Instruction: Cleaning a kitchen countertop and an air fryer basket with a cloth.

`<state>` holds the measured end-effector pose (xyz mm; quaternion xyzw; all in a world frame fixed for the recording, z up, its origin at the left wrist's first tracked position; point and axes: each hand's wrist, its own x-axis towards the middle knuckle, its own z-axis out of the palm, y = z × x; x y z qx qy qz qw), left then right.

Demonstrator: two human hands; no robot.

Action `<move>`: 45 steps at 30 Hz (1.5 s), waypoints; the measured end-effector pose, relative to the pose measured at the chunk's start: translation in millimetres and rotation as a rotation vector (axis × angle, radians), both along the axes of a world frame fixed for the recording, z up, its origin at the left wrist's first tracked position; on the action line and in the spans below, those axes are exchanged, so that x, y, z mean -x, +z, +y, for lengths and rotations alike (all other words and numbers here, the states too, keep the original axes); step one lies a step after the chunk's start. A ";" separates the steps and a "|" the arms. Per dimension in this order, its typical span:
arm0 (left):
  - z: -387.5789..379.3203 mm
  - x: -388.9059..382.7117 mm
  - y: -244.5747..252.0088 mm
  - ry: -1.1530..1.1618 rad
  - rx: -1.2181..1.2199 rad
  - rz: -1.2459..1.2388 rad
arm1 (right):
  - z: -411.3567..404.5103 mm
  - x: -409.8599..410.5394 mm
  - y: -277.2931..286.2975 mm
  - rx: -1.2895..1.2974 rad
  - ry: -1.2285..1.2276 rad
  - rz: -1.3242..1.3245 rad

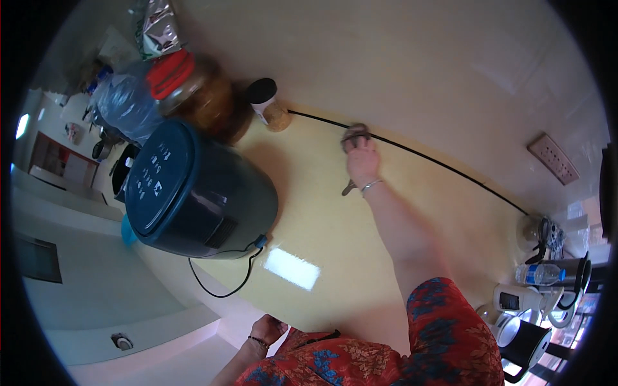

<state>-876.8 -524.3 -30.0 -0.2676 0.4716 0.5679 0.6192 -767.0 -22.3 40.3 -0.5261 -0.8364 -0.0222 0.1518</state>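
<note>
My right hand (363,161), with a silver bracelet at its wrist, reaches across the pale yellow countertop (328,222). Under its fingers is a bunched dark cloth (356,132), held down at the black strip along the foot of the wall. A narrow brown end of what looks like the same cloth sticks out below the palm. My left hand (271,328), wearing a dark beaded bracelet, is low beside my red patterned garment, near the counter's front edge. Its fingers are partly hidden, and whether they hold anything cannot be told.
A dark blue appliance (207,193) with a black cord stands left of my right hand. Behind it are a red-lidded jar (198,91) and a black-lidded jar (270,108). A plastic bottle (538,274), a white jug (519,297) and a black kettle (526,342) stand at the right.
</note>
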 end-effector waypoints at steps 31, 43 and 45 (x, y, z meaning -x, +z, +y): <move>12.9 18.5 -13.8 -0.149 -0.019 0.191 | 20.4 -12.7 25.6 -0.003 0.187 -0.259; 35.0 30.5 -5.4 -0.220 0.037 0.233 | 9.1 -348.6 -41.1 0.126 -0.748 -0.073; 36.4 31.8 -5.9 -0.237 0.025 0.262 | 3.0 -386.0 -41.8 0.165 -0.938 -0.046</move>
